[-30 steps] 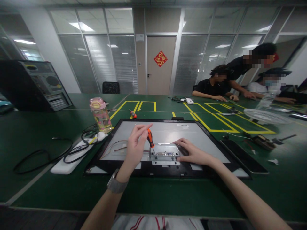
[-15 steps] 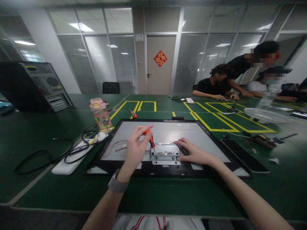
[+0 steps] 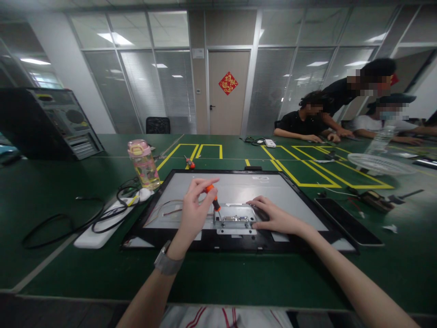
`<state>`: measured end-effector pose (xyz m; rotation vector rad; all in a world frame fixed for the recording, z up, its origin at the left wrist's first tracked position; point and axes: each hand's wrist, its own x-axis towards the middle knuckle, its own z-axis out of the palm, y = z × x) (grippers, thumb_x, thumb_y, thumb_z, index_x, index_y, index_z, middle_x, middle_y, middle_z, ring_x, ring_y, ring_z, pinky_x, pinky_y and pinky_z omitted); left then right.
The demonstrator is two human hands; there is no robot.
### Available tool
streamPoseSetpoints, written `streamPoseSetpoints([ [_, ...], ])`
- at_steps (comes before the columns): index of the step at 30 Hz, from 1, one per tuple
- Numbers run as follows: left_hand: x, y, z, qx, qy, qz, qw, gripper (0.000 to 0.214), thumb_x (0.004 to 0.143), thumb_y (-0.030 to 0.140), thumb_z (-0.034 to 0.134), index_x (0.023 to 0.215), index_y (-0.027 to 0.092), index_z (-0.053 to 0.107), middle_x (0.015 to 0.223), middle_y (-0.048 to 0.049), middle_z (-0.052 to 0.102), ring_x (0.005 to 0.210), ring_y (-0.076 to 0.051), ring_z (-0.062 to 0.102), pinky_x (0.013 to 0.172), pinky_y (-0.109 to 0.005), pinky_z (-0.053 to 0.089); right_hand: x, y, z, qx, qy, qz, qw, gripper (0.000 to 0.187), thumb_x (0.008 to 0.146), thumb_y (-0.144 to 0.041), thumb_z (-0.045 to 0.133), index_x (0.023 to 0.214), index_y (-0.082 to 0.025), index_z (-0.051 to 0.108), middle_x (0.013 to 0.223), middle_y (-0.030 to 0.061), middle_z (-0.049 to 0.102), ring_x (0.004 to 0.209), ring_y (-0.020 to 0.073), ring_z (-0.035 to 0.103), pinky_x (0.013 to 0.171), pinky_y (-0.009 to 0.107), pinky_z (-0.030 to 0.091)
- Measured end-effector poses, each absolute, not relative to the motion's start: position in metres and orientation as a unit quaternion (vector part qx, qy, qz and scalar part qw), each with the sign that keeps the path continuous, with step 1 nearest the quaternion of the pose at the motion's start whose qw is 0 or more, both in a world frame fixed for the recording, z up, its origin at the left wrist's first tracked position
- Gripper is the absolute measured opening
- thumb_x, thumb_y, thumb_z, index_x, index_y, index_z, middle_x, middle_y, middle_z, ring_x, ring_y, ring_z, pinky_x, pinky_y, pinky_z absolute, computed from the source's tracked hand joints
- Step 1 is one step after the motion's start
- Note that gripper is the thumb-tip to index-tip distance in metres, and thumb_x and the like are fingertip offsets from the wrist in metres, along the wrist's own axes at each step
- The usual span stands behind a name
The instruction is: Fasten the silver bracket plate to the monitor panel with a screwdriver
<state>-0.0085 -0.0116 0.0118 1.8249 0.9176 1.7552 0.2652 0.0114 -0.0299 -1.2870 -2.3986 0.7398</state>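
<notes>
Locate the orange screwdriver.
In the head view, the orange screwdriver is just below centre in the left hand, its shaft angled down at the left end of the metal bracket.

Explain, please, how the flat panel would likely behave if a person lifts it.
The panel looks wide and thin, so it may flex somewhat. The metal bracket sits near its closest edge, so that side is probably heavier. The thin wires at its left look loose and might dangle.

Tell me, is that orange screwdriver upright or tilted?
The screwdriver is tilted: its handle leans toward the left hand, its shaft slants toward the metal bracket.
</notes>
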Motion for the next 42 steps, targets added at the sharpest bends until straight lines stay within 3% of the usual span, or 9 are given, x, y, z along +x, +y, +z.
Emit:
streamPoseSetpoints([
  [3,-0.0089,-0.0111,0.0112,0.666,0.333,0.632,0.215,0.022,0.088,0.025,0.06,0.106,0.021,0.072,0.085,-0.0019,0.055,0.079,-0.016,0.056,0.077,-0.028,0.046,0.2646,0.0112,-0.0294,-0.452,-0.838,0.26,0.161,0.068,0.078,-0.048,0.068,0.136,-0.02,0.047,0.127,0.011,0.045,0.12,0.0294,0.048,0.107,0.043,0.037],
  [7,-0.0092,-0.0121,0.0112,0.664,0.327,0.623,0.253,0.031,0.094,0.024,0.045,0.115,0.018,0.067,0.091,-0.0051,0.062,0.087,-0.018,0.058,0.079,-0.029,0.046,0.2656,0.0125,-0.0312,-0.448,-0.84,0.26,0.163,0.067,0.078,-0.048,0.068,0.136,-0.022,0.047,0.127,0.0103,0.045,0.12,0.0292,0.047,0.107,0.044,0.037],
  [13,-0.0071,-0.0118,0.0095,0.662,0.335,0.633,0.221,0.022,0.089,0.028,0.059,0.105,0.02,0.072,0.086,-0.0027,0.056,0.078,-0.016,0.056,0.075,-0.027,0.047,0.2657,0.0124,-0.0314,-0.449,-0.841,0.255,0.163,0.066,0.078,-0.047,0.068,0.136,-0.021,0.047,0.126,0.0107,0.045,0.119,0.0299,0.048,0.107,0.045,0.036],
  [18,-0.0069,-0.0118,0.0092,0.642,0.324,0.634,0.285,0.03,0.095,0.028,0.047,0.116,0.017,0.066,0.094,-0.0063,0.066,0.088,-0.019,0.062,0.079,-0.029,0.049,0.2655,0.0122,-0.0313,-0.451,-0.84,0.256,0.161,0.068,0.079,-0.048,0.068,0.136,-0.019,0.047,0.127,0.0116,0.044,0.119,0.0295,0.048,0.107,0.045,0.036],
  [24,-0.0071,-0.0115,0.0098,0.656,0.339,0.634,0.23,0.027,0.092,0.028,0.054,0.111,0.019,0.07,0.096,-0.0054,0.061,0.087,-0.017,0.06,0.079,-0.028,0.048,0.2662,0.0125,-0.0316,-0.445,-0.842,0.258,0.163,0.068,0.079,-0.05,0.068,0.137,-0.02,0.047,0.127,0.0111,0.045,0.119,0.0295,0.047,0.107,0.044,0.036],
  [27,-0.0069,-0.0113,0.01,0.64,0.325,0.64,0.274,0.029,0.094,0.028,0.049,0.114,0.017,0.066,0.096,-0.0064,0.065,0.091,-0.019,0.062,0.084,-0.031,0.049,0.2659,0.012,-0.0307,-0.447,-0.842,0.257,0.162,0.067,0.079,-0.049,0.068,0.136,-0.021,0.047,0.127,0.0107,0.045,0.119,0.0293,0.048,0.107,0.044,0.037],
  [30,-0.0065,-0.011,0.0107,0.627,0.315,0.644,0.303,0.027,0.094,0.027,0.045,0.105,0.016,0.067,0.099,-0.0083,0.067,0.097,-0.021,0.063,0.089,-0.034,0.048,0.2657,0.0114,-0.0301,-0.45,-0.839,0.259,0.162,0.067,0.079,-0.048,0.068,0.136,-0.021,0.047,0.127,0.0105,0.045,0.119,0.0293,0.048,0.107,0.044,0.037],
  [34,-0.0063,-0.0101,0.0109,0.647,0.332,0.65,0.222,0.012,0.085,0.027,0.061,0.086,0.019,0.071,0.092,-0.0054,0.061,0.089,-0.019,0.06,0.08,-0.029,0.049,0.2663,0.0118,-0.0311,-0.445,-0.841,0.258,0.165,0.067,0.079,-0.049,0.067,0.137,-0.023,0.046,0.127,0.0099,0.045,0.12,0.0294,0.047,0.108,0.044,0.036],
  [42,-0.0076,-0.011,0.0104,0.619,0.318,0.648,0.31,0.026,0.091,0.024,0.048,0.105,0.016,0.069,0.096,-0.0075,0.07,0.094,-0.021,0.065,0.085,-0.033,0.05,0.2653,0.0114,-0.0301,-0.454,-0.838,0.26,0.158,0.068,0.079,-0.05,0.068,0.137,-0.022,0.047,0.128,0.0106,0.044,0.118,0.0293,0.048,0.105,0.043,0.039],
])
